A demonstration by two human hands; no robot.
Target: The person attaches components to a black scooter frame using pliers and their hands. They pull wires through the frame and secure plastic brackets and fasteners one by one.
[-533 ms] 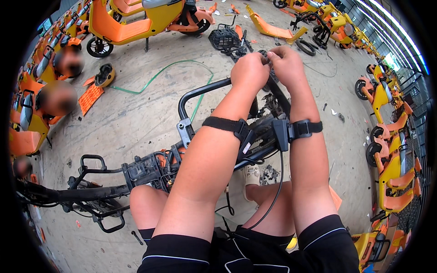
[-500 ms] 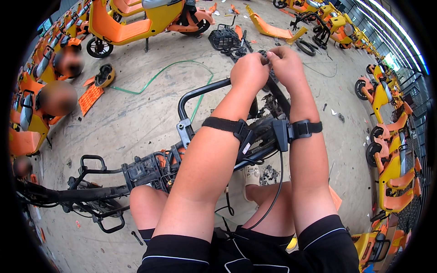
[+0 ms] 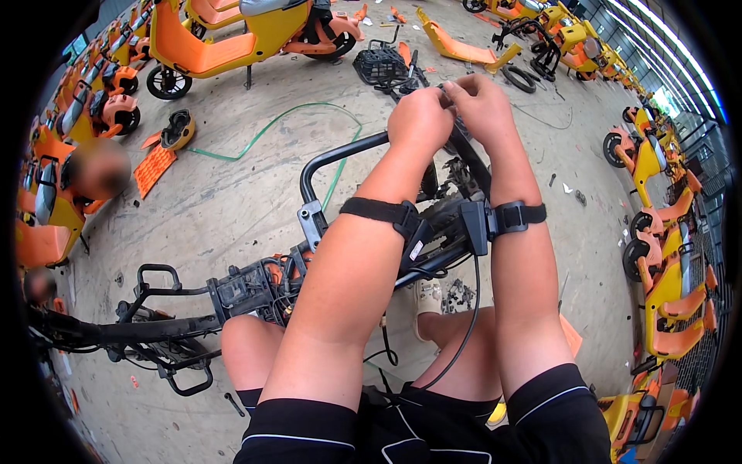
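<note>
Both my hands meet at the far end of a stripped black scooter frame (image 3: 344,151), which lies across the floor in front of my legs. My left hand (image 3: 418,117) is curled closed, its back toward me. Beside it my right hand (image 3: 481,104) pinches with thumb and fingers, the thumb tip close to the left hand's fingers. A small dark piece shows between the fingertips, too hidden to name. Below the hands, a dark bar of the frame runs down toward the wheel area (image 3: 444,216). Each forearm wears a black strap with a small box.
A yellow and orange scooter (image 3: 232,42) stands at the far left, with a black basket (image 3: 379,66) to its right. A green strap (image 3: 255,139) trails over the floor near a helmet (image 3: 179,128). More scooters (image 3: 668,309) line the right side. A wrench (image 3: 233,404) lies near my left knee.
Both hands have shifted very slightly up and to the left, staying together at the same spot on the frame. Their grip looks much the same.
</note>
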